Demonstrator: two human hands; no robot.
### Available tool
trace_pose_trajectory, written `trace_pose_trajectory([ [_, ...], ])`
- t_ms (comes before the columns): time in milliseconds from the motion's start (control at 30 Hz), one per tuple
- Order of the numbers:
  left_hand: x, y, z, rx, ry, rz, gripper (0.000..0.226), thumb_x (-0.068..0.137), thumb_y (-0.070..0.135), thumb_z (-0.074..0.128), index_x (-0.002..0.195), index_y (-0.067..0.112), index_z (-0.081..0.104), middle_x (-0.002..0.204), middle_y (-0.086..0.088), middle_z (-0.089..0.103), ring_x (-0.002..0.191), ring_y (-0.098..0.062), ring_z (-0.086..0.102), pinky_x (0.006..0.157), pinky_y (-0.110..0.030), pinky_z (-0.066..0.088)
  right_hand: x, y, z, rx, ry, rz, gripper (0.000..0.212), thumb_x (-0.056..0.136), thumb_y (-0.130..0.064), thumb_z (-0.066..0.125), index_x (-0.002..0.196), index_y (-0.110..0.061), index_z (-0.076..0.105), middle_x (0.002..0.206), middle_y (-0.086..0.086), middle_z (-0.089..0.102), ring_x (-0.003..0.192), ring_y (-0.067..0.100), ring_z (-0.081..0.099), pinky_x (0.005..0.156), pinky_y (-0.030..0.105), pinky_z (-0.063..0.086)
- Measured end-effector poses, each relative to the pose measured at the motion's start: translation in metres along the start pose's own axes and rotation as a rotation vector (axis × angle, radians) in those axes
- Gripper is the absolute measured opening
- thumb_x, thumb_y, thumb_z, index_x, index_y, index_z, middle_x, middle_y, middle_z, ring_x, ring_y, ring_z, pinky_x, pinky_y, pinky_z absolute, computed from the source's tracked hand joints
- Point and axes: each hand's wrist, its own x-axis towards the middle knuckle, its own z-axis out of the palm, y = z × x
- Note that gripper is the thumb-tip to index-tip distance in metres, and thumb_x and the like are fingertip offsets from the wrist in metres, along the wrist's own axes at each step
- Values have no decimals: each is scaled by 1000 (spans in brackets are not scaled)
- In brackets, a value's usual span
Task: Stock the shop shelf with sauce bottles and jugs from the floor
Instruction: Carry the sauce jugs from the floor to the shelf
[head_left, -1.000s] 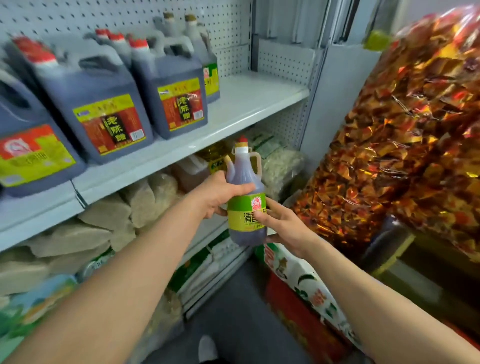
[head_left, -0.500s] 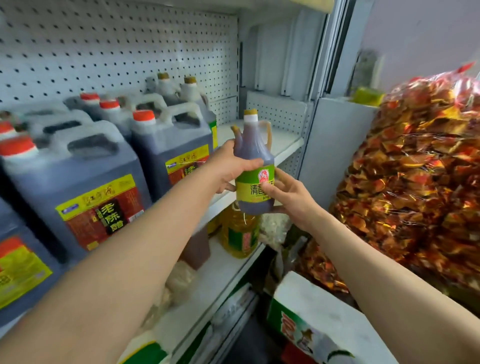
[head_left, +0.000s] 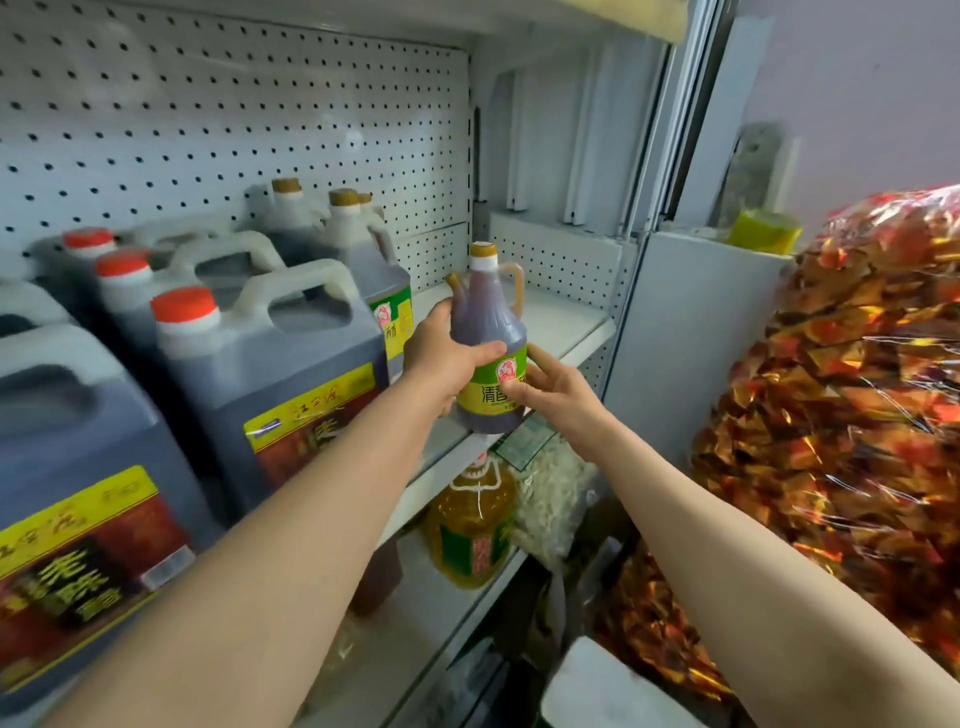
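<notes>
Both hands, left hand (head_left: 445, 358) and right hand (head_left: 558, 391), are gripping the dark, green-labelled plastic sauce bottle (head_left: 489, 347), having lifted it to the white metal shelf (head_left: 563, 319) at centre frame; placing is nearing.

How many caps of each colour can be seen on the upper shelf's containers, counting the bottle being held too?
Red caps, on the dark jugs: 3
Gold caps, on the bottles at the back of the shelf: 3, one partly hidden
Gold cap on the held bottle: 1
Total: 7
The nearest jug's cap is out of frame and is not counted.
</notes>
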Motion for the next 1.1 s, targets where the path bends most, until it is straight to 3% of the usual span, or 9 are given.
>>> trace_pose_trajectory([
  [167,51,-7,29,26,82,-16,77,72,22,87,138,27,48,133,2,61,112,-23,61,94,-46,53,56,14,-31,-21,-30,7,59,95,-10,66,149,-17,43,133,6,65,122,22,63,103,39,52],
  [267,86,-9,41,13,112,-62,77,72,19,87,137,28,47,134,1,60,112,-24,60,94,-46,54,94,18,-47,-62,-81,15,58,95,-16,68,148,-22,44,131,1,67,119,20,65,102,44,52],
  [367,121,-13,50,-28,116,-115,81,69,20,89,135,34,43,135,1,60,113,-28,61,91,-50,55,130,23,-62,-37,-109,23,55,94,-12,67,145,-20,48,130,-1,68,117,15,66,98,31,54],
  [667,221,-21,66,-151,209,-266,84,74,8,85,138,35,37,141,1,53,116,-28,59,94,-50,53,246,49,-90,-38,-242,-22,52,95,1,60,145,-2,45,132,19,62,106,15,66,89,26,56],
  [833,259,-19,65,-141,298,-367,79,78,7,81,140,31,37,138,0,53,118,-30,56,91,-49,53,300,60,-89,-104,-300,-39,51,88,-26,75,135,-19,58,125,10,67,117,29,63,100,43,53],
  [900,271,-16,60,-137,314,-414,78,79,5,80,140,29,37,137,-3,55,118,-32,57,89,-50,53,320,67,-83,-216,-241,-80,59,75,-47,78,128,-26,63,119,11,66,101,21,62,88,34,55],
  [967,284,-16,56,-127,327,-442,75,82,2,77,141,26,37,135,-6,56,116,-32,57,80,-47,51,340,76,-76,-302,-183,-107,79,65,-65,74,134,-28,61,118,16,60,87,12,56,73,18,46],
  [1000,290,-16,54,-120,344,-445,74,82,2,76,141,24,37,134,-7,56,116,-33,57,79,-47,51,346,79,-71,-318,-165,-110,86,63,-71,72,137,-29,59,116,16,60,85,12,57,72,19,45],
  [1100,308,-20,50,-102,421,-463,74,82,1,76,140,24,37,134,-9,56,119,-37,56,90,-58,51,349,79,-59,-394,-124,-117,76,77,-56,77,144,-31,52,117,6,63,92,14,65,83,32,53],
])
